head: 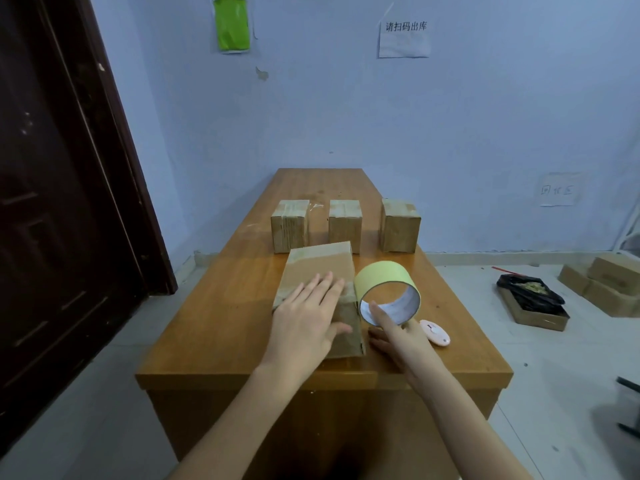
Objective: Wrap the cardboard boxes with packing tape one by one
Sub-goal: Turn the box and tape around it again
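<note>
Cardboard is under my left hand (304, 317): the near box (320, 296) lies flat on the wooden table (214, 327), and its long axis runs away from me, from the near table edge toward the three other boxes. My left fingers are straight and spread, and the palm presses down on the top face of this box, so this hand only holds it steady and grips nothing. The roll of packing tape (388, 292) stands just beside the right edge of the box, touching it or almost touching, I cannot tell which. Its open core faces toward me and to the right. My right hand (398, 336) holds the roll at its near rim, with one finger reaching inside the core; the other fingers lie low near the table and I cannot see clearly how they curl. I judge that the next move is to pull the tape across the box from right to left, so the roll is on the correct side and the right hand is the nearer one to it. Behind, the left box (290, 225), the middle box (345, 225) and the right box (401, 225) stand in a row, well apart from my fingers. A small pink cutter (434, 333) lies just beside my right hand.
</note>
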Demonstrator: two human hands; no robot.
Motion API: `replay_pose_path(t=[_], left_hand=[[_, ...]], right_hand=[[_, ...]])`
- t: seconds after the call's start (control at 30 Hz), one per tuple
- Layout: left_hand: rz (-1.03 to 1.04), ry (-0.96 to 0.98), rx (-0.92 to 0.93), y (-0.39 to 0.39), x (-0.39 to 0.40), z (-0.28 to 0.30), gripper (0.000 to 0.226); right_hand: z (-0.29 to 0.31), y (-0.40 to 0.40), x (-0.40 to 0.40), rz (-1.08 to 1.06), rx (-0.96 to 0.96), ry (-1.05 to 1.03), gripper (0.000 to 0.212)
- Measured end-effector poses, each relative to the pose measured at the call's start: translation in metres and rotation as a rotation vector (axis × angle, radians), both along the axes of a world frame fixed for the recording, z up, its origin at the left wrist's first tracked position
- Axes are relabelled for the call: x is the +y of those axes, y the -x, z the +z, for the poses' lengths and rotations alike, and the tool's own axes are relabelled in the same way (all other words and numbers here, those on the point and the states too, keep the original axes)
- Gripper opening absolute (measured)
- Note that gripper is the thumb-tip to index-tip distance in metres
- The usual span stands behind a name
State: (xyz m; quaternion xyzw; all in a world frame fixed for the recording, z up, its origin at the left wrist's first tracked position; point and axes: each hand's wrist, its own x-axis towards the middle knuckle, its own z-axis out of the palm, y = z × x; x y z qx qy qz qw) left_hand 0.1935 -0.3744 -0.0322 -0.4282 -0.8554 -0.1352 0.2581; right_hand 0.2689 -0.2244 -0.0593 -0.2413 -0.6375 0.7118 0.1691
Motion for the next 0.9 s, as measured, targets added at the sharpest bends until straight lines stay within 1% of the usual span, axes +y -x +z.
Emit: replay_pose_path(t=[0.07,0.1,0.2,0.3,0.43,0.53,0.57,0.6,0.67,0.7,0.73,0.83,0.9], left_hand=[[-0.007,-0.040,-0.043,-0.003,0.003,0.000,0.070],[0.002,-0.063,-0.068,-0.005,0.004,0.001,0.069],[0.044,-0.164,-0.165,-0.006,0.000,0.000,0.069],[0.047,-0.271,-0.299,-0.005,-0.005,0.003,0.070],[0.021,-0.422,-0.471,-0.005,-0.016,0.005,0.071],[-0.009,-0.457,-0.547,-0.005,-0.024,0.008,0.080],[-0.006,-0.433,-0.529,-0.004,-0.026,0.010,0.083],[0.012,-0.379,-0.468,-0.004,-0.027,0.011,0.084],[0.036,-0.254,-0.270,-0.003,-0.030,0.015,0.077],[0.031,-0.218,-0.196,-0.003,-0.032,0.016,0.072],[0.034,-0.198,-0.159,-0.003,-0.035,0.018,0.068],[0.090,-0.204,-0.151,0.000,-0.046,0.019,0.063],[0.120,-0.200,-0.194,0.002,-0.053,0.017,0.065]], right_hand=[[0.009,0.004,-0.003,0.081,-0.041,-0.037,0.052],[0.013,0.006,-0.003,0.088,-0.050,-0.028,0.049],[0.021,0.007,0.001,0.067,-0.019,-0.001,0.029],[0.025,0.004,0.006,0.027,0.008,-0.014,0.019],[0.036,0.004,0.005,0.050,0.019,-0.165,0.005],[0.053,0.008,0.003,0.137,-0.026,-0.314,0.002],[0.059,0.009,0.002,0.166,-0.048,-0.366,0.002],[0.066,0.011,0.001,0.194,-0.071,-0.422,0.002],[0.078,0.016,-0.003,0.250,-0.103,-0.520,0.004],[0.082,0.020,-0.006,0.268,-0.115,-0.563,0.006],[0.085,0.024,-0.009,0.272,-0.128,-0.613,0.008],[0.091,0.036,-0.016,0.223,-0.173,-0.820,0.006],[0.092,0.043,-0.023,0.200,-0.196,-0.893,0.018]])
